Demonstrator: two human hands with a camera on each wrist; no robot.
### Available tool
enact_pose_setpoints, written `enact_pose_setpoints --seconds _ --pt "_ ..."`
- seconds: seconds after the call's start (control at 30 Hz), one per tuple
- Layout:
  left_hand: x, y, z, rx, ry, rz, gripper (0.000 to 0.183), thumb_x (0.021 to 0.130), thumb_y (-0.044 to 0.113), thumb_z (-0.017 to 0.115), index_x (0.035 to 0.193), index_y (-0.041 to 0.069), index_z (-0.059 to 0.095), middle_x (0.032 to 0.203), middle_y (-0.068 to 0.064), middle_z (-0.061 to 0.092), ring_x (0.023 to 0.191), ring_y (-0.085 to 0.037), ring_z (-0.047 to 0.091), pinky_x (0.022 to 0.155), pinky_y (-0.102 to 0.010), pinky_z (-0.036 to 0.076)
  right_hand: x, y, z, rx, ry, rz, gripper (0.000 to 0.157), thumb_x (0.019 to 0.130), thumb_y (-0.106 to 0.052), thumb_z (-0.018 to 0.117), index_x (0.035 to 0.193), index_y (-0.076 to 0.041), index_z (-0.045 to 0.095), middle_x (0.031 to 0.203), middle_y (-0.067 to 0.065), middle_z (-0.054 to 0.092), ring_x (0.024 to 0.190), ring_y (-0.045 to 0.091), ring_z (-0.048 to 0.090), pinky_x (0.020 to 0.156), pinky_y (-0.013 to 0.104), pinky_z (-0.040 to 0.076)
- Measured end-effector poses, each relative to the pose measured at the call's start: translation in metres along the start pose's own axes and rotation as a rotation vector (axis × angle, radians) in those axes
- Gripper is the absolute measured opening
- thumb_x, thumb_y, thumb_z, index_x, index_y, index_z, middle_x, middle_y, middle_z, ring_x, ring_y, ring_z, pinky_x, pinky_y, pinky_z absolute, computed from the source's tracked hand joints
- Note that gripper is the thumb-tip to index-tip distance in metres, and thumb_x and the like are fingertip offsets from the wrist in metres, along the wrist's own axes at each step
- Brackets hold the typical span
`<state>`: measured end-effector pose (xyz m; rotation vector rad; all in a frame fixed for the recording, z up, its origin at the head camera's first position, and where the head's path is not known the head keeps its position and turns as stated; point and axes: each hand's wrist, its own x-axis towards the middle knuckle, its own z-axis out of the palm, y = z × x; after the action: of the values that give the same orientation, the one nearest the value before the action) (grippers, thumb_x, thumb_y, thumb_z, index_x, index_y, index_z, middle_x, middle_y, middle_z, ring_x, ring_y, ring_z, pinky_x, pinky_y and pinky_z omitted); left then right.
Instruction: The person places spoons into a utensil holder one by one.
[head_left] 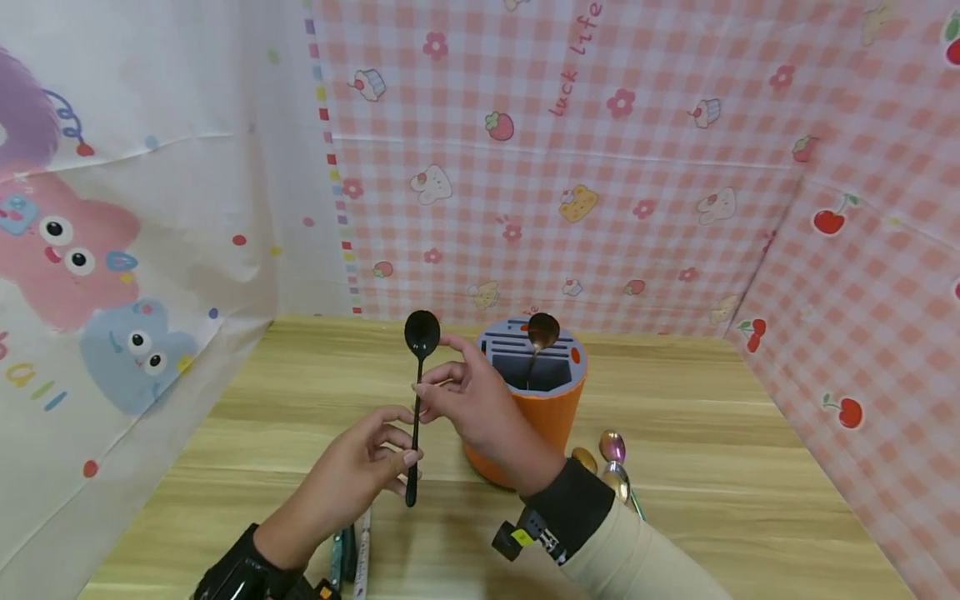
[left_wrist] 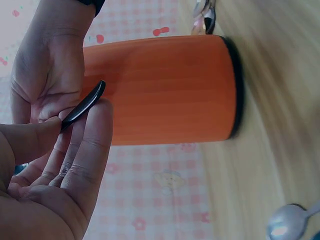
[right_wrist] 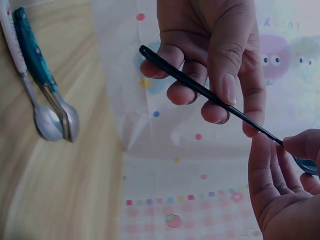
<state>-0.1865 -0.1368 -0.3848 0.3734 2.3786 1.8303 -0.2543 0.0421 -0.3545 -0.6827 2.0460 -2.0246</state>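
A black long-handled spoon point(head_left: 422, 333) is held up in front of me, bowl at the top. My left hand point(head_left: 352, 471) pinches the lower handle between thumb and fingers. Higher up, just under the bowl, my right hand point(head_left: 483, 408) pinches the same handle. In the right wrist view the black handle point(right_wrist: 185, 80) runs from the left fingers down to the right thumb and fingers. The left wrist view shows only the black handle's end point(left_wrist: 87, 102) past the left thumb. Just behind the right hand stands an orange cutlery holder point(head_left: 558, 417) with a grey slotted top.
A copper-coloured spoon point(head_left: 543, 332) stands in the holder. Several shiny spoons point(head_left: 612, 447) lie right of it, partly behind the right wrist. Left of centre lie a white-handled spoon point(right_wrist: 14, 42) and a teal-handled utensil point(right_wrist: 34, 55). Patterned cloth walls point(head_left: 570, 167) border the wooden table point(head_left: 712, 417).
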Motion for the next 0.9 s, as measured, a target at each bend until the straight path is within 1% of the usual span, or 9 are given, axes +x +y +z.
enact_pose_setpoints --seconds 0.1,0.27,0.5,0.57,0.67,0.77,0.9 --pt "0.006 0.009 0.002 0.014 -0.017 0.048 0.038 0.096 0.009 0.063 0.129 0.006 0.047 0.104 -0.021 0.062 0.084 -0.028 0.065 0.067 -0.041 0.059 -0.002 -0.01 -0.008 0.014 0.008 -0.01 0.065 0.093 -0.006 0.066 0.146 -0.021 0.032 0.103 0.017 0.063 0.077 0.028 0.066 0.076 0.042 0.058" --pt "0.018 0.028 0.007 0.056 -0.028 0.095 0.036 0.096 0.007 0.063 0.129 0.008 0.047 0.104 -0.019 0.064 0.085 -0.026 0.066 0.069 -0.038 0.058 -0.003 -0.029 -0.022 0.006 0.021 -0.056 0.062 0.094 -0.005 0.064 0.145 -0.021 0.033 0.102 0.017 0.062 0.078 0.029 0.065 0.077 0.043 0.057" --pt "0.035 0.053 0.013 0.132 -0.014 0.193 0.034 0.094 0.002 0.064 0.125 0.006 0.053 0.102 -0.016 0.065 0.086 -0.024 0.067 0.071 -0.035 0.059 -0.004 -0.055 -0.043 -0.044 0.059 -0.082 0.063 0.094 -0.006 0.065 0.146 -0.021 0.032 0.102 0.016 0.062 0.078 0.03 0.066 0.079 0.043 0.057" --pt "0.04 0.06 0.014 0.152 -0.009 0.216 0.033 0.093 0.002 0.064 0.125 0.006 0.054 0.102 -0.015 0.065 0.086 -0.024 0.068 0.071 -0.035 0.059 -0.004 -0.062 -0.048 -0.074 0.065 -0.096 0.064 0.094 -0.007 0.066 0.146 -0.02 0.031 0.102 0.016 0.063 0.077 0.03 0.066 0.079 0.042 0.057" --pt "0.047 0.071 0.016 0.172 -0.006 0.232 0.032 0.094 0.004 0.064 0.124 0.007 0.055 0.102 -0.012 0.065 0.085 -0.022 0.068 0.071 -0.037 0.059 -0.003 -0.072 -0.056 -0.131 0.074 -0.135 0.063 0.094 -0.008 0.066 0.146 -0.019 0.031 0.101 0.017 0.063 0.077 0.03 0.067 0.078 0.041 0.058" --pt "0.054 0.083 0.019 0.18 -0.011 0.249 0.03 0.094 0.004 0.064 0.122 0.008 0.056 0.101 -0.011 0.066 0.084 -0.021 0.068 0.072 -0.038 0.059 -0.002 -0.082 -0.065 -0.189 0.087 -0.18 0.063 0.094 -0.008 0.066 0.145 -0.019 0.031 0.1 0.017 0.064 0.077 0.031 0.067 0.076 0.042 0.058" --pt "0.067 0.096 0.023 0.182 -0.02 0.287 0.025 0.094 0.004 0.065 0.117 0.009 0.057 0.099 -0.012 0.068 0.082 -0.022 0.068 0.073 -0.039 0.059 -0.002 -0.094 -0.077 -0.239 0.116 -0.216 0.064 0.093 -0.01 0.067 0.145 -0.021 0.031 0.101 0.017 0.064 0.076 0.03 0.067 0.075 0.041 0.058"
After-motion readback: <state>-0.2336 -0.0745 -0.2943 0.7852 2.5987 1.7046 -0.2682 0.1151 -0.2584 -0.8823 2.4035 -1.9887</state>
